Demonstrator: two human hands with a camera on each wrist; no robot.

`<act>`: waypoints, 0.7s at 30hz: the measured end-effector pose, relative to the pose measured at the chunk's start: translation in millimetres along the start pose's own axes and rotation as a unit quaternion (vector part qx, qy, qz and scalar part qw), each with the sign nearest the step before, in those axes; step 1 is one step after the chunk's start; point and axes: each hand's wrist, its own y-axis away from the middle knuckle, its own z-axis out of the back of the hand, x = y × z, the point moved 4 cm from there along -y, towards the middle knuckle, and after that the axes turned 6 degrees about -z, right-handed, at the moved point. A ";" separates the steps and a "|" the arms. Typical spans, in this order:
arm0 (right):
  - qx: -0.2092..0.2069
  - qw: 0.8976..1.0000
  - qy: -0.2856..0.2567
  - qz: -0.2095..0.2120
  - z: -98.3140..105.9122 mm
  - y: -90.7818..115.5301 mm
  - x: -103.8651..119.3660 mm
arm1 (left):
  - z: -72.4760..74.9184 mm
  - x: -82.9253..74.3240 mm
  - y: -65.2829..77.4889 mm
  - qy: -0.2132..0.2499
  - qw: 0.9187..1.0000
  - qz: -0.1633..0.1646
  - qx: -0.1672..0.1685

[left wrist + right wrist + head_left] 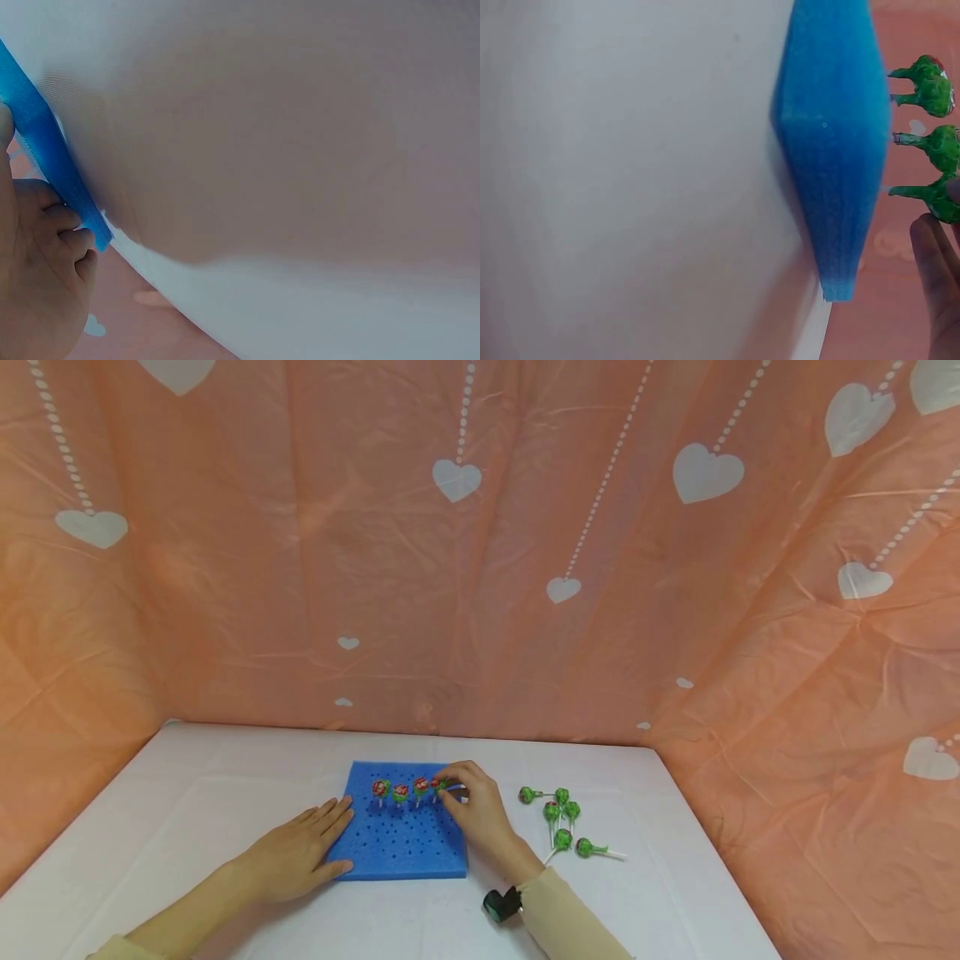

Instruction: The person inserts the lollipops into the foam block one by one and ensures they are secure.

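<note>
A blue foam board (405, 860) dotted with small holes lies on the table. Three lollipops in green and red wrappers, among them this one (381, 789), stand upright in a row across its upper half. At the row's right end my right hand (483, 814) pinches another lollipop (438, 787) by its wrapped head; in the right wrist view its stick points into the foam. My left hand (300, 852) rests flat with straight fingers against the board's left edge. In the left wrist view, the fingers (60, 217) touch the blue side.
Several loose lollipops (562, 839) lie on the white table (637, 910) to the right of the board. A dark wrist device (501, 906) sits at the right sleeve. An orange curtain (405, 568) with white hearts surrounds the table's back and sides.
</note>
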 end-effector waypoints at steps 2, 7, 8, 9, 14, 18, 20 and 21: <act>0.002 1.000 0.004 0.002 -0.5 0.0 0.3 | 1.0 -0.5 0.2 0.002 1.000 0.000 -0.001; 0.010 1.000 0.004 -0.004 -1.4 1.0 0.0 | 0.8 -0.7 0.9 0.008 1.000 0.002 0.000; 0.012 1.000 0.004 -0.005 -1.3 1.4 0.2 | 0.4 -0.6 0.9 0.009 1.000 0.003 0.001; 0.014 1.000 0.002 -0.005 -1.2 1.9 0.4 | 0.1 -0.6 0.9 0.011 1.000 0.004 0.002; 0.012 1.000 -0.001 0.006 0.4 3.1 0.5 | -0.4 -0.1 0.2 0.009 1.000 0.002 0.000; 0.004 1.000 -0.009 0.017 2.4 3.3 0.8 | 0.0 -0.3 -0.2 0.002 1.000 0.000 -0.004; 0.000 1.000 -0.009 0.025 3.3 3.7 1.1 | 0.2 -0.9 -0.2 0.001 1.000 -0.001 -0.004; -0.001 1.000 -0.010 0.028 4.0 4.0 1.4 | 0.3 -1.2 -0.2 0.000 1.000 -0.001 -0.004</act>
